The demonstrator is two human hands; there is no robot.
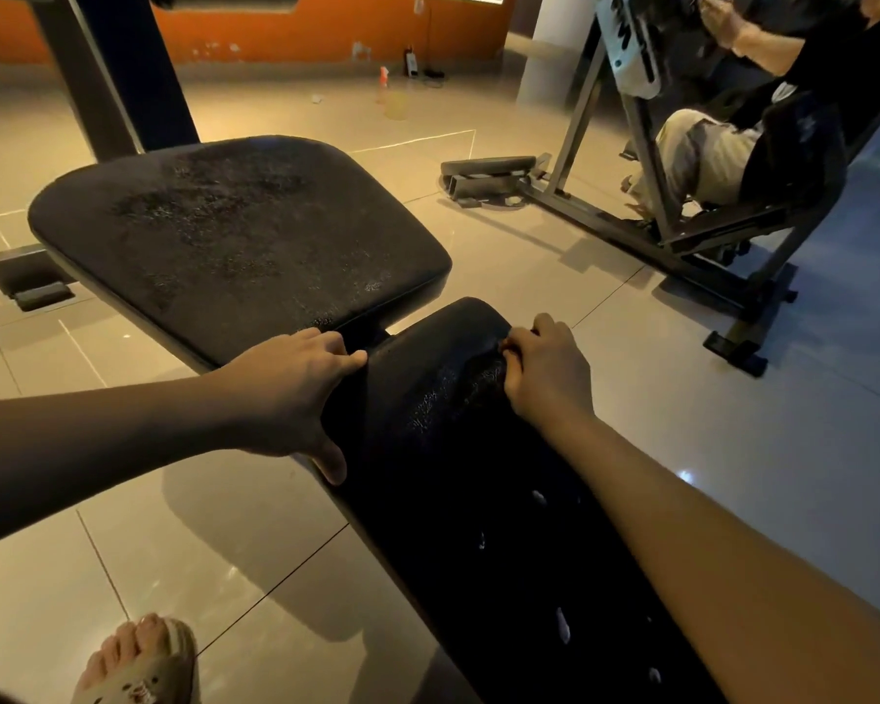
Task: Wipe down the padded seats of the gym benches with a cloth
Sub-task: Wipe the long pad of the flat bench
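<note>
A black gym bench fills the middle of the view. Its wide seat pad (235,231) is dull and speckled, and its long narrow pad (478,500) runs toward me. My left hand (296,393) lies on the long pad's left edge by the gap between the pads, fingers spread and thumb hanging down the side. My right hand (544,373) is curled at the pad's right edge and pinches a wrinkled dark fold. The fold looks like a black cloth (443,393) spread over the pad's far end. Its outline is hard to tell from the pad.
A person (722,144) sits on a steel-framed machine (682,236) at the right. A dark upright post (123,73) rises behind the seat. My sandalled foot (143,663) stands on the tiled floor at the lower left. Small bottles (384,76) stand by the orange wall.
</note>
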